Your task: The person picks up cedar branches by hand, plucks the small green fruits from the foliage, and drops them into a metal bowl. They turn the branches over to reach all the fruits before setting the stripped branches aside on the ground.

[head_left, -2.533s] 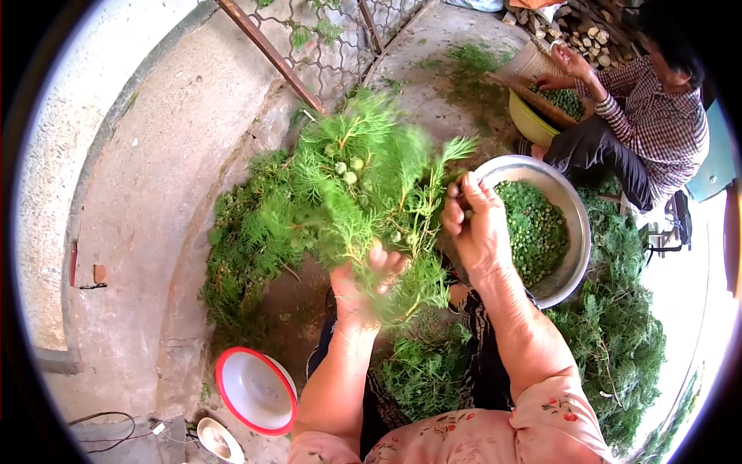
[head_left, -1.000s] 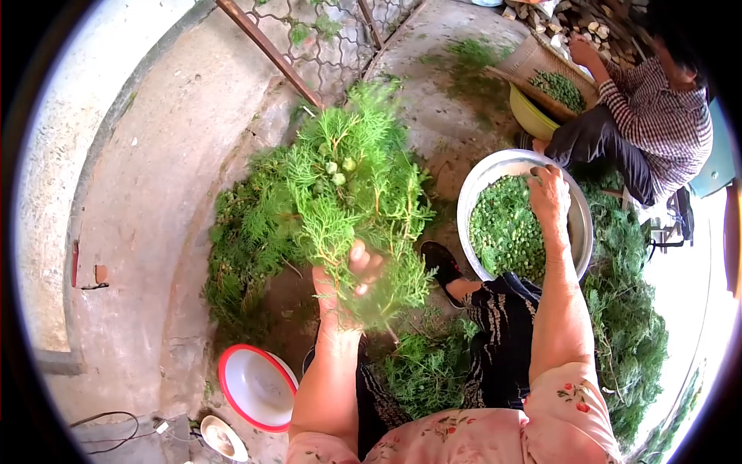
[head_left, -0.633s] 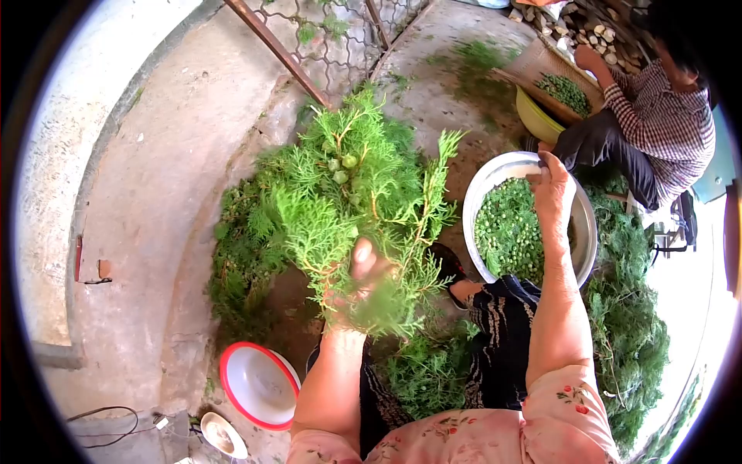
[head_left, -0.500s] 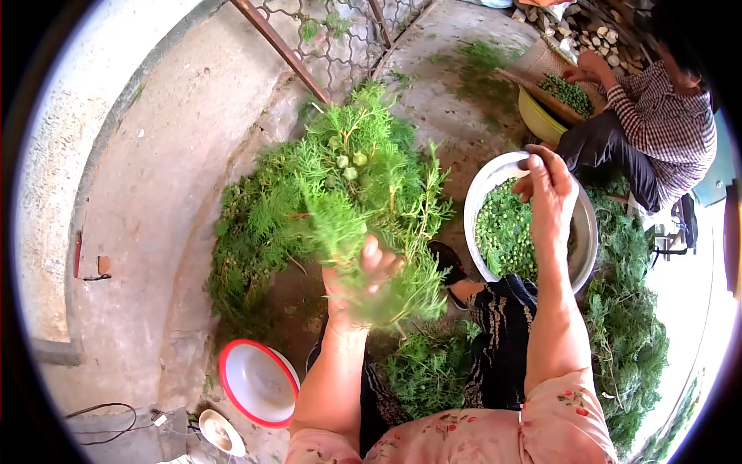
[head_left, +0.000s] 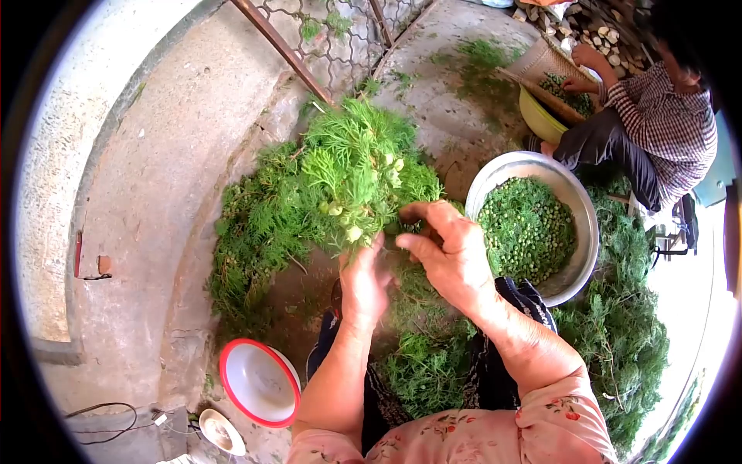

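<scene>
Left of metal bowl [head_left: 581,232], right hand [head_left: 456,259] back, grip pinching sprig [head_left: 355,166]; left hand [head_left: 363,282] still clutching it.

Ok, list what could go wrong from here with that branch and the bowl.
1. The left hand holds the leafy branch over a ground pile of greenery, apart from the metal bowl; pale cones plucked by the right hand might drop and get lost there.
2. The bowl sits close to the person's leg and looks well filled; a nudge could spill its green cones.
</scene>
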Available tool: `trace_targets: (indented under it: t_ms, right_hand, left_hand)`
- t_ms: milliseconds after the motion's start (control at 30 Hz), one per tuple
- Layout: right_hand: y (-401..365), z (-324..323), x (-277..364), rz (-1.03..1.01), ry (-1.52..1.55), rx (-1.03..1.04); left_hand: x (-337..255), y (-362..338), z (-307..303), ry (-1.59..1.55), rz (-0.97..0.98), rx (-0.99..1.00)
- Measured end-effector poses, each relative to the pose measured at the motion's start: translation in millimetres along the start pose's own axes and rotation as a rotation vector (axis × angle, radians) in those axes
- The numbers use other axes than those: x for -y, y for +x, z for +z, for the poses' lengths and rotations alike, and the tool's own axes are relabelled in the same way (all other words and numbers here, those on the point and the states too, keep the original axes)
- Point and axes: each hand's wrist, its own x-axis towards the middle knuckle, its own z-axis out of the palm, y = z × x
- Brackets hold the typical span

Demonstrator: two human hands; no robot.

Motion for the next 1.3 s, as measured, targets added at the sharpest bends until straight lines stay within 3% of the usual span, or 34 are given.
trace_targets:
  t_ms: [33, 333, 367, 467, 500, 533, 700, 800, 933, 967, 1000, 1067, 1167, 1267, 1300]
  right_hand:
    - [1, 1, -4, 0.023, -0.008, 0.019]
    - [11, 11, -19, 0.119, 0.097, 0.045]
    - [12, 8, -16, 0.054, 0.024, 0.045]
    - [18, 3, -16, 0.240, 0.186, 0.187]
    - [21, -2, -10, 0.473, 0.395, 0.247]
    - [22, -5, -7, 0.535, 0.479, 0.258]
    - [20, -1, -12, 0.603, 0.894, 0.118]
    - [18, -3, -14, 0.572, 0.955, 0.193]
    - [16, 3, -11, 0.563, 0.664, 0.118]
    - [16, 6, -11, 0.488, 0.567, 0.096]
    - [16, 6, -10, 0.429, 0.398, 0.074]
    - [13, 17, -28, 0.279, 0.475, 0.028]
    - [15, 6, -17, 0.583, 0.616, 0.081]
    - [17, 3, -19, 0.578, 0.985, 0.000]
    - [17, 4, -19, 0.543, 0.980, 0.002]
  left_hand:
    - [-1, -1, -5, 0.128, 0.003, 0.058]
    - [7, -4, -7, 0.100, -0.034, 0.069]
    - [6, -5, -5, 0.069, -0.055, 0.070]
    - [20, 7, -18, -0.119, -0.090, 0.076]
    - [20, 12, -18, -0.182, -0.127, 0.068]
    - [18, 13, -17, -0.173, -0.139, 0.127]
    - [7, 11, -17, -0.092, -0.215, 0.156]
    - [9, 12, -13, -0.016, -0.073, 0.117]
    - [7, 1, -10, 0.161, -0.088, 0.053]
    - [7, -2, -5, 0.117, -0.139, -0.022]
    - [6, 0, -7, 0.271, -0.069, 0.094]
    - [3, -5, 1, 0.191, -0.136, 0.029]
    - [8, 6, -2, 0.025, -0.167, -0.029]
    - [7, 11, -6, -0.051, -0.178, 0.095]
    - [6, 10, -3, 0.006, -0.143, 0.077]
